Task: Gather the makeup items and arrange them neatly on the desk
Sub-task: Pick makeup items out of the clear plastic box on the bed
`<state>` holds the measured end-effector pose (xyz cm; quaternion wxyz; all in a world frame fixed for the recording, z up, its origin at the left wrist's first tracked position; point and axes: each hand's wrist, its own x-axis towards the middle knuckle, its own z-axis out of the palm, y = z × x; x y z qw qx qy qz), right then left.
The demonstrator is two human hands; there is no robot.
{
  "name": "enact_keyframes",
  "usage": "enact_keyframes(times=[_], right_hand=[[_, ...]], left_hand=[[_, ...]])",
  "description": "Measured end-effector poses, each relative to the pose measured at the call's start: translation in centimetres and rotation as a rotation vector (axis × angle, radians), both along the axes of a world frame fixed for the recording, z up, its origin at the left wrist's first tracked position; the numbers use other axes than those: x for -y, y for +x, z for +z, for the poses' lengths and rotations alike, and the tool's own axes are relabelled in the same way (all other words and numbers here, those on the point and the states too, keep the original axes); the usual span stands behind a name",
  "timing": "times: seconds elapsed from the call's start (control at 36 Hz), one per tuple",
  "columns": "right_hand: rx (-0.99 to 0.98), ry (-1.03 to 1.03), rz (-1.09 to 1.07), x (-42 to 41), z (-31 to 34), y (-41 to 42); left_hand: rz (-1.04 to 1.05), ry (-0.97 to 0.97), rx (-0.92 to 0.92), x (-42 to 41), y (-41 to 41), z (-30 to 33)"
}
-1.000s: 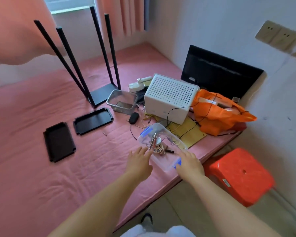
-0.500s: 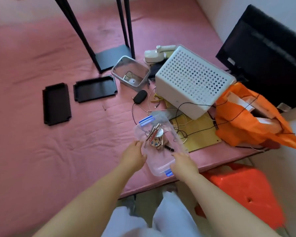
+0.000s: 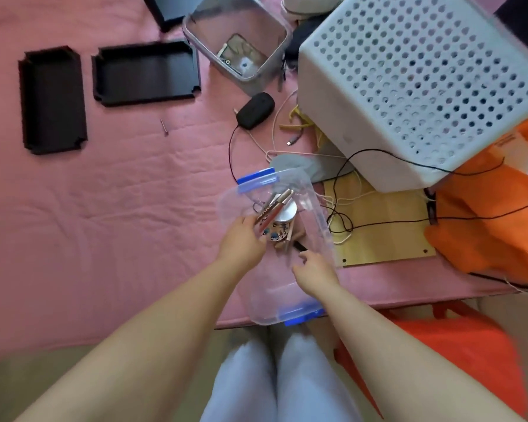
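A clear plastic box with blue latches sits at the near edge of the pink desk. Inside it lie rose-gold makeup pens, a round silver jar, a patterned compact and a black pencil. My left hand reaches into the box from the left, its fingers curled on the lower ends of the pens. My right hand is inside the box too, fingers loosely bent, tips just short of the black pencil and holding nothing.
A white perforated basket and an orange bag crowd the right. Cables and a yellow board lie beside the box. A grey bin, a black mouse and two black trays lie farther back. A red stool stands below.
The view has tilted down and come closer. Both hands moved from the box's outer sides to inside it, the left one onto the pens.
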<state>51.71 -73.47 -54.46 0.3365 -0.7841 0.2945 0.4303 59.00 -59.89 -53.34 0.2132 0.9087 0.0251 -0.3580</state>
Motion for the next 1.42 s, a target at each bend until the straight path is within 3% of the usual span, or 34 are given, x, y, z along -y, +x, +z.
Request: enact_keyframes(times=[0.25, 0.47, 0.81, 1.11, 1.42], right_hand=[[-0.001, -0.115, -0.027, -0.9, -6.3, 1.0], [0.033, -0.166, -0.245, -1.2, -9.6, 2.8], [0.12, -0.353, -0.065, -3.1, -12.3, 4.3], [-0.103, -0.298, -0.392, -3.9, -11.4, 0.4], [0.099, -0.508, -0.11, -4.3, -12.3, 0.2]], left_hand=[[0.017, 0.006, -0.035, 1.6, 0.6, -6.3], [0.019, 0.032, 0.017, 1.9, 2.3, -10.6], [-0.073, 0.121, -0.095, 1.8, 2.9, -13.0], [0.174, 0.108, -0.301, 2.6, 1.6, -12.3], [0.31, 0.03, -0.278, 2.4, 0.9, -12.7]])
